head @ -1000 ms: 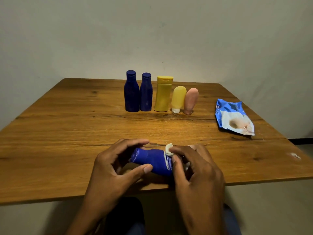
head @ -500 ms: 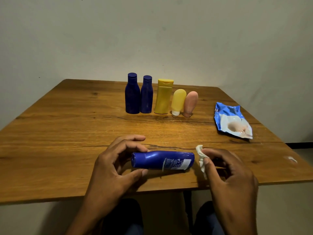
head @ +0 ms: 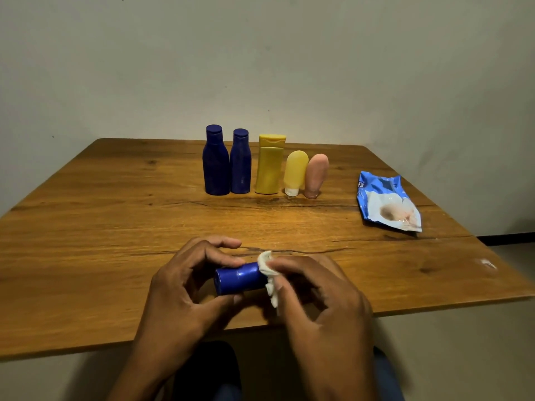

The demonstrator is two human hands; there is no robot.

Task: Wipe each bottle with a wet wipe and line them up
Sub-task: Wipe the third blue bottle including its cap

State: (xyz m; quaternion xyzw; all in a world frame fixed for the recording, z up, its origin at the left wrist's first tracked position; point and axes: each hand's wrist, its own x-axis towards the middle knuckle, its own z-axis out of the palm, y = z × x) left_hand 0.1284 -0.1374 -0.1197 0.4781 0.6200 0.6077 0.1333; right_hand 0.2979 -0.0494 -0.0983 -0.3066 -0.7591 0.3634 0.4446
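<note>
A blue bottle point(head: 238, 278) lies on its side above the table's near edge, cap end to the left. My left hand point(head: 185, 287) grips that cap end between thumb and fingers. My right hand point(head: 318, 299) presses a crumpled white wet wipe point(head: 267, 269) against the bottle's body and hides its right half. At the back of the table stand a tall dark blue bottle point(head: 215, 162), a second dark blue bottle point(head: 240, 163), a yellow bottle point(head: 269, 166), a small yellow tube point(head: 295, 172) and a pink tube point(head: 316, 175), side by side in one row.
A blue wet wipe packet point(head: 386, 202) lies flat at the right of the wooden table point(head: 86, 227). A plain wall stands right behind the table. The table's front edge runs just under my wrists.
My right hand was off the bottle's right end half a second ago; it has moved left with the wipe and now covers the bottle's body again. The left hand kept its grip.
</note>
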